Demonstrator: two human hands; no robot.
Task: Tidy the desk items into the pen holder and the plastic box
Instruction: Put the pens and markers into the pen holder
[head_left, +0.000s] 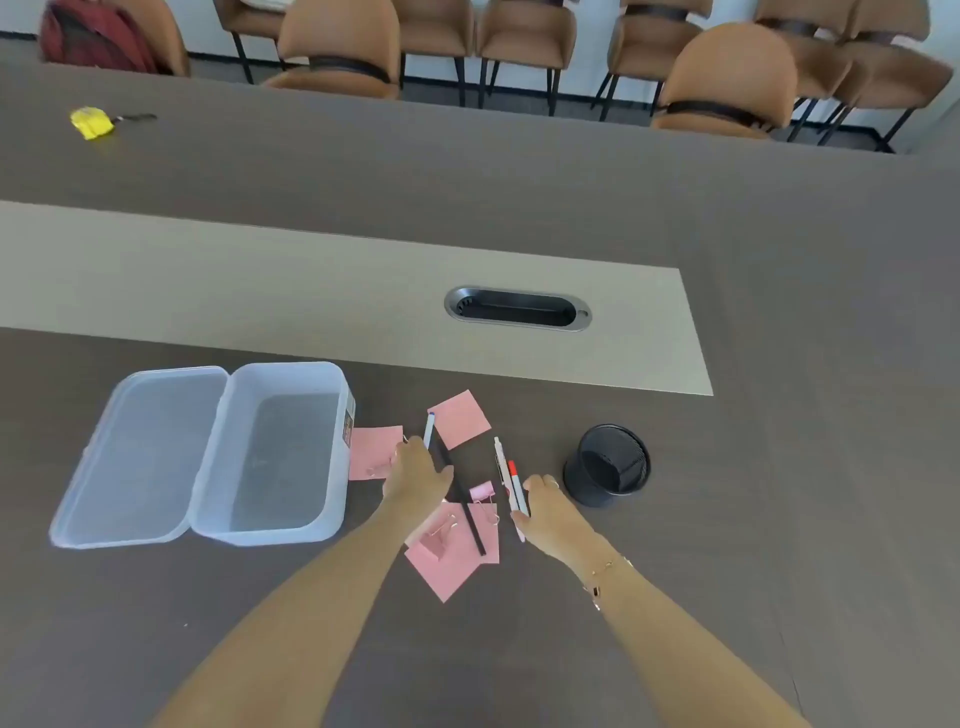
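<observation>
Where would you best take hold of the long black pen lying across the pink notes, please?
Probably at the near end of the black pen, pinched from above across its thin barrel. It lies flat on the pink notes, and the left hand covers its far end, while the near end shows clear.

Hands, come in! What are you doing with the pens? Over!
Left hand on the blue-capped pen. Right hand closing on two pens. Box open, holder upright, both empty. Nothing blocking.
</observation>
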